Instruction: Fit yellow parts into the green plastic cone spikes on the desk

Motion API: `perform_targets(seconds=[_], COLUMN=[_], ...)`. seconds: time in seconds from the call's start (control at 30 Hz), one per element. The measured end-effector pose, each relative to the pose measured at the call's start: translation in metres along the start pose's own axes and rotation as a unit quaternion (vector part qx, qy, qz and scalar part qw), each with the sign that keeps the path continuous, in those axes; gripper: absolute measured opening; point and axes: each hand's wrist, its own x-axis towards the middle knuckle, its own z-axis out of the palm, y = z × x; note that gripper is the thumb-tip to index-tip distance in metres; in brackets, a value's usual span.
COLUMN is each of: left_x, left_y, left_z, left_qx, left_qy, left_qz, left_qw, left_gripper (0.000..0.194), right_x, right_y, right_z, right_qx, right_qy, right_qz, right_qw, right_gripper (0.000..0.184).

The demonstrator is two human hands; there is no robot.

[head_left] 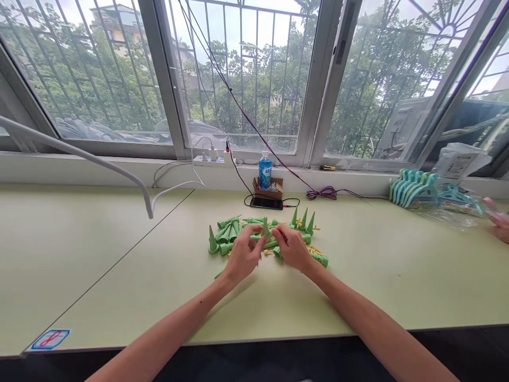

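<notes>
A heap of green plastic cones [228,233] and small yellow pieces [314,248] lies on the pale green table [119,265] in front of me. My left hand [244,254] pinches one green cone [265,228] by its base, tip up. My right hand [292,246] is closed beside it, fingertips meeting the same cone; what else it holds is hidden. Three cones [303,220] stand upright just behind my right hand.
Behind the heap are a phone [266,203], a small cardboard box [268,188] and a water bottle [265,171], with cables running to the windowsill. Teal hangers [413,188] and a plastic bag lie far right, where another person's hand [499,223] shows. A white tube [79,154] arcs at left.
</notes>
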Motion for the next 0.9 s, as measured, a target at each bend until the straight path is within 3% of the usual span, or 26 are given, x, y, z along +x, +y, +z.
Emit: perform_targets(seconds=[0.17, 0.33, 0.43, 0.7, 0.9], left_x=[0.003, 0.004, 0.004, 0.006, 0.004], left_y=[0.001, 0.008, 0.011, 0.010, 0.009], left_z=[0.000, -0.002, -0.003, -0.006, -0.006], left_qx=[-0.086, -0.174, -0.230, -0.285, -0.194], left_qy=[0.002, -0.088, -0.122, -0.139, -0.115], left_qz=[-0.053, -0.174, -0.208, -0.216, -0.128], left_qw=[0.995, 0.965, 0.943, 0.923, 0.966], left_gripper=[0.043, 0.055, 0.052, 0.041, 0.038], right_x=[0.001, 0.001, 0.001, 0.001, -0.001], right_y=[0.002, -0.002, -0.002, -0.002, -0.002], right_z=[-0.002, -0.004, -0.004, -0.005, -0.004], right_qx=[-0.014, -0.017, -0.012, -0.006, -0.013], right_qy=[0.030, 0.006, -0.014, -0.025, -0.024], right_qz=[-0.008, -0.048, -0.078, -0.084, -0.051], right_qw=[0.999, 0.999, 0.997, 0.996, 0.998], right_gripper=[0.032, 0.029, 0.026, 0.025, 0.031])
